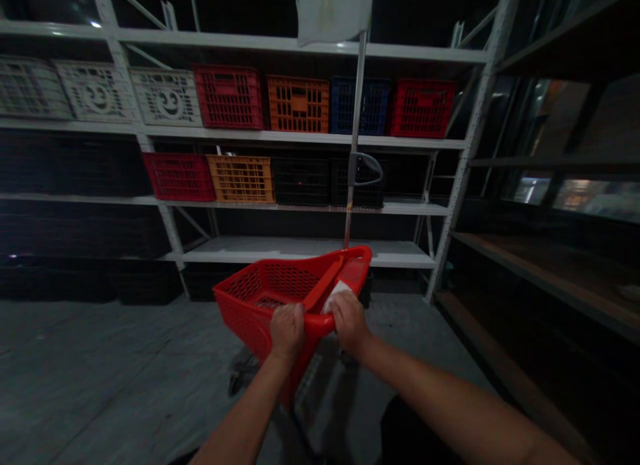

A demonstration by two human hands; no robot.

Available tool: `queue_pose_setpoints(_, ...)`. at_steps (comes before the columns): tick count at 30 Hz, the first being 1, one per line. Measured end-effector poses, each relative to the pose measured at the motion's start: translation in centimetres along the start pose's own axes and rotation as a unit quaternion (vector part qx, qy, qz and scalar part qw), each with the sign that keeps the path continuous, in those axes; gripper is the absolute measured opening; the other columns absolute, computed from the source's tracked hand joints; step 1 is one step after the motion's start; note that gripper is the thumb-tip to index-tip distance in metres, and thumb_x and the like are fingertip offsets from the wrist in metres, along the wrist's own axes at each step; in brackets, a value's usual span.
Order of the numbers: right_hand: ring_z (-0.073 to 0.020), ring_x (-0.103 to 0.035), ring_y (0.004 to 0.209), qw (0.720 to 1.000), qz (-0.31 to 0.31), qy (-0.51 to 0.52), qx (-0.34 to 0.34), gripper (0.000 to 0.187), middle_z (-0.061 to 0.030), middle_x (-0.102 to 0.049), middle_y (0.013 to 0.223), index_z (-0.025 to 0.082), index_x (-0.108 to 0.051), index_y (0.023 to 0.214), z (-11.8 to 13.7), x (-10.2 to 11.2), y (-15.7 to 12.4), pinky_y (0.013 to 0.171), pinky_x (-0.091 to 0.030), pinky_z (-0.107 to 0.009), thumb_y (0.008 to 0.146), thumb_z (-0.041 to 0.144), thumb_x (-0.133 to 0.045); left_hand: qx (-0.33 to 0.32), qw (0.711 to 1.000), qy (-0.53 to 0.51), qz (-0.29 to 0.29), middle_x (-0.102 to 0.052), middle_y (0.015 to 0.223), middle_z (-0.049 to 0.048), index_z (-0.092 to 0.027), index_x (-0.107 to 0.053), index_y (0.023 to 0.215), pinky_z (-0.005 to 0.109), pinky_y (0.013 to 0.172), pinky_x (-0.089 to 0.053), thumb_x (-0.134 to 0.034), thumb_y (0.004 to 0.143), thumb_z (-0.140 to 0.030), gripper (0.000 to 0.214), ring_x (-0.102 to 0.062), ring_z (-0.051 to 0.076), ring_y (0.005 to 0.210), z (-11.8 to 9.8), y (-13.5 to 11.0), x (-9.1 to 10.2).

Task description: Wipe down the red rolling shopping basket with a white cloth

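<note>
A red plastic shopping cart stands in front of me on wheels, its basket turned to the left. My left hand is closed around the near rim of the cart. On the right part of that rim lies my right hand, fingers curled around a white cloth that shows past them against the cart; it could also be paper. Beyond the basket a metal pole rises, with a grey loop-shaped handle partway up and a white sign at its top.
White metal shelving spans the back, holding white, red, orange, blue and black crates. A red crate sits on an upper level, a yellow crate lower. Brown shelves line the right side. Grey concrete floor extends left.
</note>
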State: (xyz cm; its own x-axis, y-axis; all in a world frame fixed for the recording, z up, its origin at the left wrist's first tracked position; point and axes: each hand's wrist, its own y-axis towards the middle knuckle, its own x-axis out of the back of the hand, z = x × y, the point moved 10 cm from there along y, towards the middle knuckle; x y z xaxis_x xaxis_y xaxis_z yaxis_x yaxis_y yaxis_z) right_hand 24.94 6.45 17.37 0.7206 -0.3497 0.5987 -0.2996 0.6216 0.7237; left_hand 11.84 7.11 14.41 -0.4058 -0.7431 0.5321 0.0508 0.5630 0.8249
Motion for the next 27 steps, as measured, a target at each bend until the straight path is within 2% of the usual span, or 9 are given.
queue_pose_setpoints(4, -0.0175, -0.050, 0.108, 0.987, -0.038, 0.062, 0.143, 0.028, -0.0073, -0.063, 0.105, 0.021, -0.053, 0.097, 2.9, 0.3, -3.6, 0.097, -0.033, -0.040, 0.089, 0.020, -0.027, -0.006, 1.000, -0.006, -0.006, -0.056, 0.055, 0.0036, -0.019, -0.051, 0.057, 0.027, 0.061, -0.036, -0.021, 0.088, -0.022, 0.043, -0.052, 0.015, 0.059, 0.2, -0.3, 0.3)
queue_pose_setpoints(6, -0.0166, -0.047, 0.115, 0.972, -0.008, 0.068, 0.225, 0.025, -0.0068, -0.061, 0.113, 0.022, -0.053, 0.099, 2.6, 0.2, -4.3, 0.098, -0.035, -0.041, 0.087, 0.021, -0.031, -0.014, 1.000, -0.010, -0.009, -0.056, 0.055, 0.0031, -0.019, -0.050, 0.057, 0.027, 0.062, -0.036, -0.021, 0.088, -0.022, 0.043, -0.052, 0.015, 0.059, 0.4, -0.5, 0.6)
queue_pose_setpoints(8, -0.0157, -0.046, 0.118, 0.966, -0.002, 0.065, 0.251, 0.025, -0.0075, -0.059, 0.116, 0.022, -0.053, 0.101, 0.6, 0.7, -3.9, 0.097, -0.037, -0.041, 0.086, 0.022, -0.032, -0.021, 1.000, -0.012, -0.015, -0.057, 0.056, 0.0033, -0.020, -0.050, 0.056, 0.028, 0.063, -0.037, -0.021, 0.087, -0.022, 0.043, -0.053, 0.015, 0.059, 0.6, -0.7, 0.8)
queue_pose_setpoints(12, -0.0164, -0.045, 0.119, 0.986, -0.080, 0.044, 0.142, 0.029, -0.0096, -0.059, 0.116, 0.019, -0.053, 0.104, -4.0, 2.3, -1.4, 0.101, -0.034, -0.043, 0.086, 0.015, -0.031, -0.030, 0.999, -0.011, -0.027, -0.056, 0.055, 0.0032, -0.020, -0.048, 0.055, 0.028, 0.060, -0.036, -0.022, 0.087, -0.021, 0.041, -0.051, 0.015, 0.057, 0.8, -0.9, 0.8)
queue_pose_setpoints(17, -0.0165, -0.038, 0.125, 0.985, -0.154, 0.078, -0.006, 0.037, -0.0106, -0.057, 0.119, 0.018, -0.051, 0.110, -3.1, 1.6, -3.2, 0.105, -0.030, -0.044, 0.086, 0.010, -0.024, -0.045, 0.998, -0.010, -0.032, -0.054, 0.053, 0.0035, -0.020, -0.049, 0.055, 0.028, 0.058, -0.035, -0.028, 0.085, -0.023, 0.037, -0.050, 0.016, 0.056, 0.5, -0.6, 0.8)
queue_pose_setpoints(19, -0.0165, -0.039, 0.125, 0.983, -0.151, 0.102, 0.023, 0.036, -0.0102, -0.056, 0.120, 0.018, -0.050, 0.109, -1.6, 1.1, -4.2, 0.104, -0.032, -0.043, 0.086, 0.009, -0.025, -0.047, 0.998, -0.014, -0.033, -0.055, 0.054, 0.0035, -0.020, -0.050, 0.056, 0.028, 0.059, -0.036, -0.027, 0.085, -0.022, 0.037, -0.051, 0.015, 0.057, 0.6, -0.6, 1.1)
queue_pose_setpoints(22, -0.0158, -0.042, 0.122, 0.982, -0.113, 0.089, 0.125, 0.032, -0.0081, -0.058, 0.118, 0.019, -0.051, 0.106, -0.6, 1.1, -3.7, 0.103, -0.033, -0.042, 0.086, 0.010, -0.028, -0.039, 0.998, -0.028, -0.031, -0.056, 0.054, 0.0022, -0.020, -0.049, 0.057, 0.026, 0.061, -0.038, -0.024, 0.087, -0.020, 0.039, -0.052, 0.014, 0.058, 1.3, -0.6, 1.7)
queue_pose_setpoints(24, -0.0148, -0.045, 0.119, 0.985, -0.072, 0.055, 0.147, 0.031, -0.0073, -0.059, 0.117, 0.018, -0.052, 0.107, -2.0, 1.2, -1.8, 0.104, -0.031, -0.039, 0.088, 0.011, -0.029, -0.030, 0.998, -0.041, -0.023, -0.057, 0.056, 0.0018, -0.020, -0.049, 0.058, 0.026, 0.062, -0.040, -0.024, 0.087, -0.021, 0.039, -0.053, 0.014, 0.059, 1.8, -0.7, 2.0)
queue_pose_setpoints(27, -0.0139, -0.048, 0.116, 0.997, 0.006, -0.014, 0.076, 0.031, -0.0077, -0.058, 0.118, 0.017, -0.052, 0.112, -6.5, 1.6, 2.4, 0.102, -0.032, -0.033, 0.090, 0.016, -0.030, -0.011, 0.998, -0.057, -0.014, -0.058, 0.058, 0.0021, -0.020, -0.051, 0.059, 0.027, 0.064, -0.042, -0.024, 0.086, -0.025, 0.039, -0.054, 0.014, 0.060, 2.4, -0.7, 2.2)
